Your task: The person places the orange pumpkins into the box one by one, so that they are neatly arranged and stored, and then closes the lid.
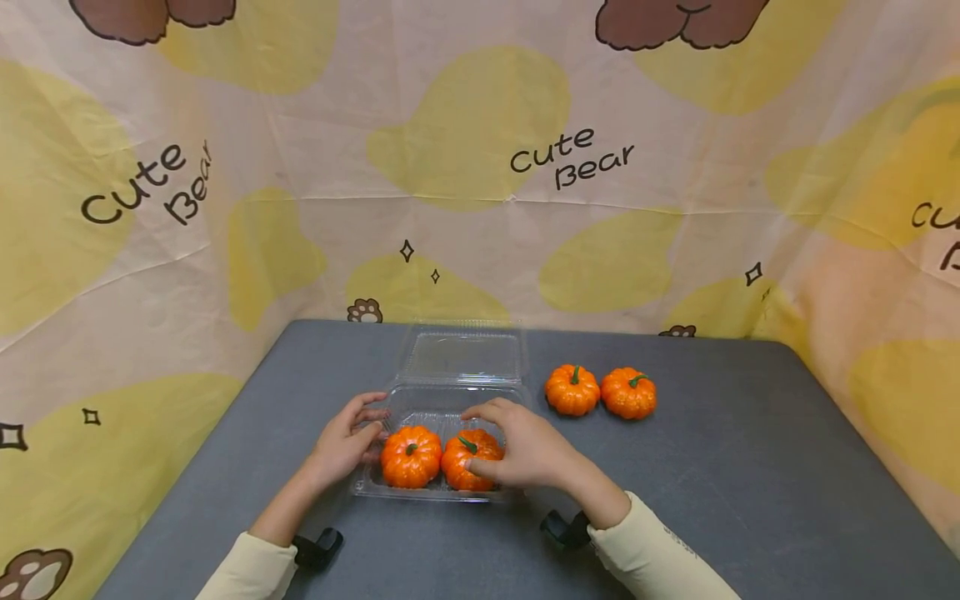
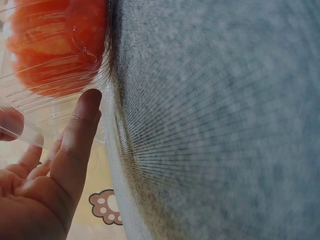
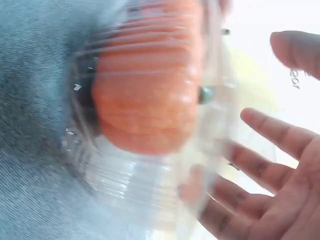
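Observation:
A clear plastic clamshell box (image 1: 431, 495) lies with two small orange pumpkins (image 1: 411, 458) side by side in its near half. At the box's left wall is my left hand (image 1: 341, 446), its index finger reaching up along the plastic in the left wrist view, where a pumpkin (image 2: 57, 42) shows through the wall. Over the right pumpkin in the box hovers my right hand (image 1: 528, 446), partly covering it in the head view. From the right wrist, its fingers (image 3: 265, 170) are spread and stand apart from the green-stemmed pumpkin (image 3: 150, 100).
Two more pumpkins, a left one (image 1: 572, 391) and a right one (image 1: 629, 394), sit close together on the grey table (image 1: 720, 467), right of the box. The box's transparent lid (image 1: 463, 357) is folded back behind it. A patterned cloth (image 1: 480, 167) hangs behind the table.

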Available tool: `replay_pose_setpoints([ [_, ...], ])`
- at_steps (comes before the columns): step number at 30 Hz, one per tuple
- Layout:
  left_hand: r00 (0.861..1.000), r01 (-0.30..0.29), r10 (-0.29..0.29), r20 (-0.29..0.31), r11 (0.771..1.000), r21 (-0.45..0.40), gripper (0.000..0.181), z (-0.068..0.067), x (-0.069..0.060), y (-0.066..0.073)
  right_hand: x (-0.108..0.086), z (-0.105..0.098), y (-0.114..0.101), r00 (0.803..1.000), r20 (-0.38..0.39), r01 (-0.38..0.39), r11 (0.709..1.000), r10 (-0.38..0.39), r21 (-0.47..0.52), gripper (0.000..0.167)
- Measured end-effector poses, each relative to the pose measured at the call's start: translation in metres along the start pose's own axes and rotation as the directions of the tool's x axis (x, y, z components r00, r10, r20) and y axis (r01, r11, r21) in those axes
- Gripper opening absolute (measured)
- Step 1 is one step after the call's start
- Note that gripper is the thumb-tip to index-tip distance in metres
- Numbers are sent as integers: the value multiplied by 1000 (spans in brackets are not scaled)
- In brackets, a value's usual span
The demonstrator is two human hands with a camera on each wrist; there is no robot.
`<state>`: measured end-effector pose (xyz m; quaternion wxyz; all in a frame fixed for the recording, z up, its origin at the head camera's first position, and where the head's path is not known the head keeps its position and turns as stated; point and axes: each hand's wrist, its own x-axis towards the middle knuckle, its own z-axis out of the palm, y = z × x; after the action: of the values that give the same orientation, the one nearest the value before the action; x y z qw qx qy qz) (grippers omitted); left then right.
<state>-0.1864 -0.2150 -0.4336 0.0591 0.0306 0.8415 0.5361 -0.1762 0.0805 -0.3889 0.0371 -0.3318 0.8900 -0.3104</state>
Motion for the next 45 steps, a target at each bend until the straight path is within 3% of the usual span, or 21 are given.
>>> replay_pose_setpoints([
  [8, 1000, -2, 2, 3, 1000, 5, 45, 0, -1, -1, -6, -20, 2, 998, -60, 21, 999, -19, 31, 50],
  [23, 1000, -7, 7, 5, 1000, 1, 45, 0, -2, -1, -15, -66, 12, 980, -195, -40, 999, 41, 8, 52],
  [37, 1000, 11, -11, -4, 1000, -1, 44, 1, 0, 0, -27, -99, 37, 940, -317, -118, 992, 126, 43, 51],
  [45, 1000, 11, -11, -13, 1000, 1, 44, 2, -1, 1, -33, -108, 56, 905, -379, -175, 981, 192, 79, 49],
])
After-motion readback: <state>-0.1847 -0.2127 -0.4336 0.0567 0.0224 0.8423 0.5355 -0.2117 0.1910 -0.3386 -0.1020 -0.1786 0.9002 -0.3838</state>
